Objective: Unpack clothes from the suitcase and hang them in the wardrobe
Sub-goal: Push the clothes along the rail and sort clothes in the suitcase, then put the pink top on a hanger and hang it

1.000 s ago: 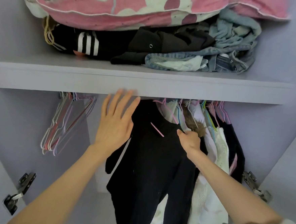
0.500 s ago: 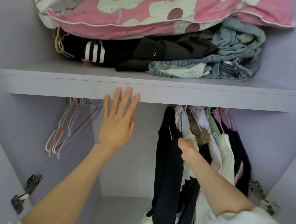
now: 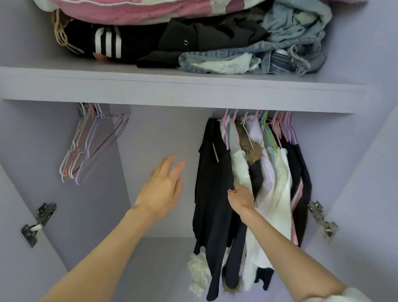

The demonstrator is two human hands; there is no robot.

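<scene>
Head view: the shelf [image 3: 174,90] spans the wardrobe and serves as the landmark. On top of it lies a pink floral pillow [image 3: 142,3], pressing down on a pile of folded clothes: a black piece with white stripes [image 3: 106,43] to the left, a black garment [image 3: 201,37] in the middle, and jeans [image 3: 282,53] to the right.

Below the shelf, at its left end, a bunch of bare hangers [image 3: 88,143] hangs tilted, well apart from everything else. Below its right half hang the clothes [image 3: 273,179], packed close together on pink, blue and white hangers: a black top [image 3: 212,187] at the near edge of the group, then white, lilac and dark pieces, with a tuft of brown fur [image 3: 250,147] among them.

The right hand [image 3: 242,197], under the shelf's right half, pinches the edge of the black top where it meets a white garment, fingers curled into the cloth. The left hand [image 3: 165,186], below the shelf's middle, is spread with fingers straight, holding nothing, just beside the black top but apart from it.

Metal hinges [image 3: 37,224] sit on the wardrobe sides, far below the shelf's ends.
</scene>
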